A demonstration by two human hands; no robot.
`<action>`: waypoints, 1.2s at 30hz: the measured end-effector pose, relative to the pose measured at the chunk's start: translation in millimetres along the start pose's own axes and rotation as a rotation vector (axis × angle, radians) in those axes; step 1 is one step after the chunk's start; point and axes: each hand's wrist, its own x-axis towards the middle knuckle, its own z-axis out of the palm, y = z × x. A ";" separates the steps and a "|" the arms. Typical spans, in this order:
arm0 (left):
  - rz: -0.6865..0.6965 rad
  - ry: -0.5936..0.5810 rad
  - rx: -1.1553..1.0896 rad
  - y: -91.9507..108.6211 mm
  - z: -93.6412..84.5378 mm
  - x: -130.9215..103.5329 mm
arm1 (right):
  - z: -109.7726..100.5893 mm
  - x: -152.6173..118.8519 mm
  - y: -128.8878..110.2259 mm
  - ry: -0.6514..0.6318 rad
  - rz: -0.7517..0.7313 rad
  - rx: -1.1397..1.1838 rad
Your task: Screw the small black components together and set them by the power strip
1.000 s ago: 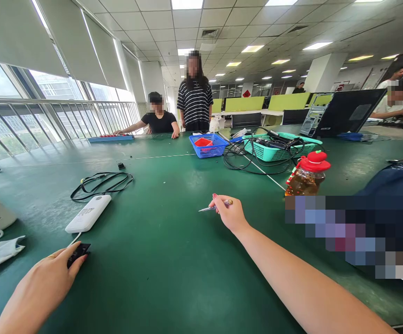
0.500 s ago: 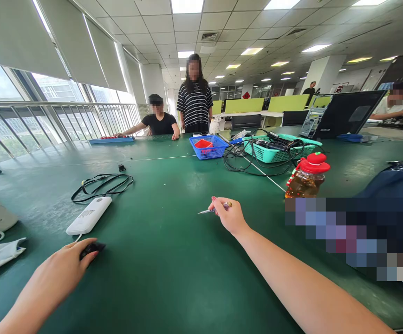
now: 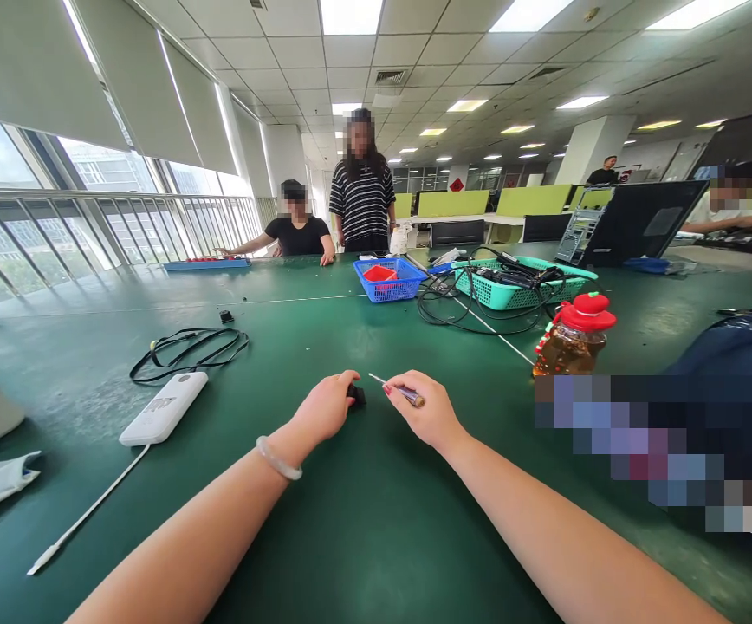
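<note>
My left hand (image 3: 325, 407) holds a small black part (image 3: 356, 395) against the green table (image 3: 324, 537), near the middle of the view. My right hand (image 3: 424, 412) is just to its right and grips a thin screwdriver (image 3: 394, 387). The metal tip of the screwdriver points left and up, ending a little above the black part. A pale bracelet (image 3: 278, 458) circles my left wrist.
A white power bank (image 3: 164, 407) with a white cable (image 3: 83, 517) lies at left, beside a coiled black cable (image 3: 187, 348). A red-capped bottle (image 3: 573, 338) stands at right. A blue basket (image 3: 390, 276) and a teal basket (image 3: 520, 282) sit further back. Two people stand at the far edge.
My left hand carried the small black part from the left front of the table to the middle, next to my right hand. My right hand turned the screwdriver tip toward it.
</note>
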 end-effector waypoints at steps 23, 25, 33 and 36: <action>-0.046 0.062 -0.255 -21.6 19.9 3.2 | 9.4 -8.2 -12.3 -0.184 -0.532 -0.358; -0.044 0.067 -0.241 -21.1 19.5 2.8 | 9.6 -8.4 -11.8 -0.185 -0.549 -0.374; -0.053 0.056 -0.217 -20.1 18.4 4.3 | 10.2 -8.4 -12.1 -0.150 -0.613 -0.426; -0.051 0.054 -0.203 -20.3 18.4 4.7 | 14.5 -10.7 -12.5 -0.183 -0.649 -0.514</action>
